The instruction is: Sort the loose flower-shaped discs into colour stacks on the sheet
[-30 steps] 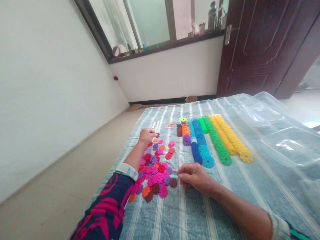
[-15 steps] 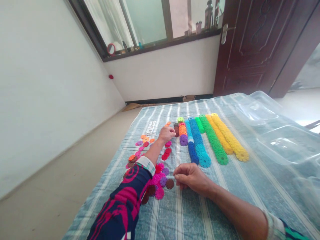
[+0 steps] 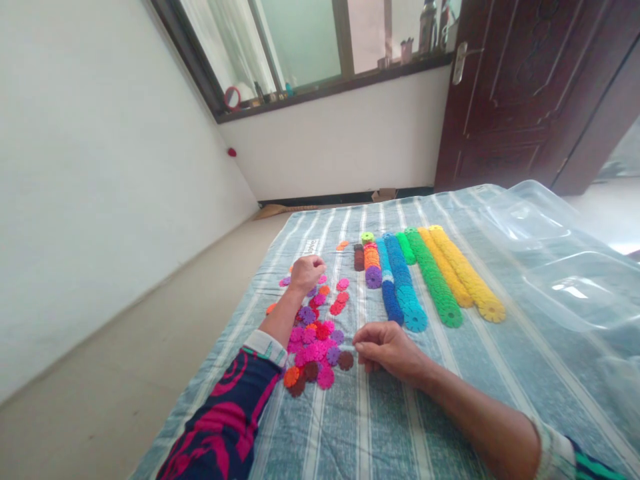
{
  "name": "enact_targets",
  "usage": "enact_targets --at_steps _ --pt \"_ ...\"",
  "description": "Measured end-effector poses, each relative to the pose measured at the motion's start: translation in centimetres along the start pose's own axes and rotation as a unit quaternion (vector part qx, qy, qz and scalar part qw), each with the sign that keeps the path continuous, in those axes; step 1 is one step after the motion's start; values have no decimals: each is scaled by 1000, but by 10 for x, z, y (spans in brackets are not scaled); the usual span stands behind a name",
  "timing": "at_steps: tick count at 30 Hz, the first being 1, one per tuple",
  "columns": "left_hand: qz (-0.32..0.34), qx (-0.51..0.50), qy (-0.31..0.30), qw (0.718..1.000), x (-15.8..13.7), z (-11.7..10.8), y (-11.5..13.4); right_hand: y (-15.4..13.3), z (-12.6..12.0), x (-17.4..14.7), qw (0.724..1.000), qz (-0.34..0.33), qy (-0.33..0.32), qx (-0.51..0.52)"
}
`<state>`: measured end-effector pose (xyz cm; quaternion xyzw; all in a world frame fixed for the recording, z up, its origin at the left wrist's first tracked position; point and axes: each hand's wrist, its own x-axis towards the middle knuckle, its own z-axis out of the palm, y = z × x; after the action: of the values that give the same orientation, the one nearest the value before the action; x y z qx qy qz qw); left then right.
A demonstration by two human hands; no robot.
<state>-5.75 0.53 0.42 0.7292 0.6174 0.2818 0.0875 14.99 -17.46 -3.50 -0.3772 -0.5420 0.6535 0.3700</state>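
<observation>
My left hand (image 3: pixel 306 272) is over the far end of the loose plastic snowflake discs (image 3: pixel 315 350), its fingers curled in. What it holds, if anything, is hidden. My right hand (image 3: pixel 387 350) rests on the striped cloth just right of the pile, near a brown disc (image 3: pixel 345 361). Its thumb and fingers are pressed together, and I cannot make out anything between them. The loose discs are pink, red, purple, orange and brown. Beyond my hands lie overlapping rows: a short brown row (image 3: pixel 359 257), an orange row (image 3: pixel 371 256) ending in purple, and a blue row (image 3: pixel 397 270).
Further right are a green row (image 3: pixel 434 280) and a yellow row (image 3: pixel 463 277). Clear plastic containers (image 3: pixel 575 290) stand at the bed's right side. A few red discs (image 3: pixel 340 303) and orange discs (image 3: pixel 342 245) lie apart. A wooden door (image 3: pixel 525 100) is behind.
My left hand has moved left, away from the brown row and over the loose discs. My right hand stays in nearly the same place. The view has shifted slightly.
</observation>
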Motion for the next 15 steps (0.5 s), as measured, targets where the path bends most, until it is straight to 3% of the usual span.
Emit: enact_targets --at_steps 4,8,15 --pt "-85 21 41 995 -28 -39 -48 -1 0 -2 1000 0 6 -2" --pt "-135 12 70 988 -57 -58 -84 0 -1 -4 1000 0 11 -7" --pt "-160 3 85 983 -79 -61 -93 4 -3 -8 999 -1 34 -37"
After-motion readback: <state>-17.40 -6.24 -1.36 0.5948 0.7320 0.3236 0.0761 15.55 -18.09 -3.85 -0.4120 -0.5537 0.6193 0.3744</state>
